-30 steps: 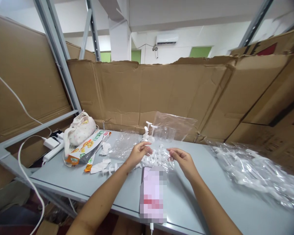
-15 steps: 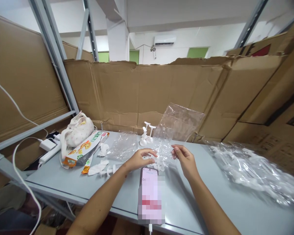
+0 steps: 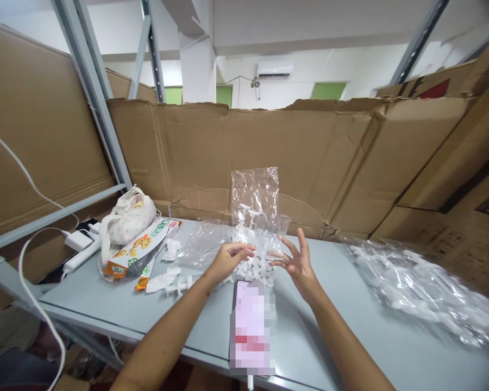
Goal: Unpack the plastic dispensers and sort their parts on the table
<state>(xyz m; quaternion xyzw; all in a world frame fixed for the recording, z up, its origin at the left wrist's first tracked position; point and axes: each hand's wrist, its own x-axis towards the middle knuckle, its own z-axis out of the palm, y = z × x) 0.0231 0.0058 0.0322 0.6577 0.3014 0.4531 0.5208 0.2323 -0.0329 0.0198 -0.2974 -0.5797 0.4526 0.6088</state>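
My left hand (image 3: 231, 262) is closed in a pinch at the lower edge of a clear plastic bag (image 3: 255, 187), which stands upright in front of the cardboard. My right hand (image 3: 298, 267) is open, fingers spread, just right of the bag, with nothing visible in it. Between and below the hands lies a pile of small white plastic pieces (image 3: 256, 270). White plunger-like parts (image 3: 250, 213) show through the bag. A clear cup-like piece (image 3: 284, 224) stands beside it. Nearest me is a phone (image 3: 250, 315), its screen partly blurred, with a white cable plugged in.
On the left are another clear bag (image 3: 204, 241), crumpled white tissues (image 3: 163, 279), a printed box (image 3: 146, 247), a cloth pouch (image 3: 130, 212) and a power strip (image 3: 81, 255). A large bag of white parts (image 3: 424, 288) lies right. Cardboard (image 3: 195, 146) walls the back of the grey table (image 3: 334, 331).
The clear bag has swung left from a tilt toward the right and now stands upright. My right hand has opened from a pinch and spread its fingers. My left fingers have closed together.
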